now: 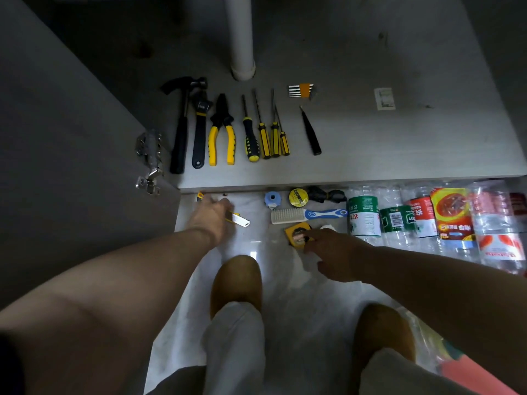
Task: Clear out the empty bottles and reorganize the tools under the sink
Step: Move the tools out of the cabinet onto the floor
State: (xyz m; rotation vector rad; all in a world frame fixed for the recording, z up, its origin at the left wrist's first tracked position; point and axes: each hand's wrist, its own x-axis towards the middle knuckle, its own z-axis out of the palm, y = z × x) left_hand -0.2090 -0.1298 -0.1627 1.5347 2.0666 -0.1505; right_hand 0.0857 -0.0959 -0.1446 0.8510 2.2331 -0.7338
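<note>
utility knife (241, 220) grasped in fingers of left hand (211, 219), right hand (333, 252) fingers released, one touching tape measure (295, 234)

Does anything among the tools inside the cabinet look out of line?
Only the thin black tool lies slanted, apart from the parallel row of screwdrivers; a small label sits alone farther right.

Both bare forearms are stretched forward and down toward the floor. The left grip (212, 218) is curled, knuckles up, round a utility knife (241, 220). The right grip (333, 252) is extended, its forefinger laid on a tape measure (295, 234).
</note>
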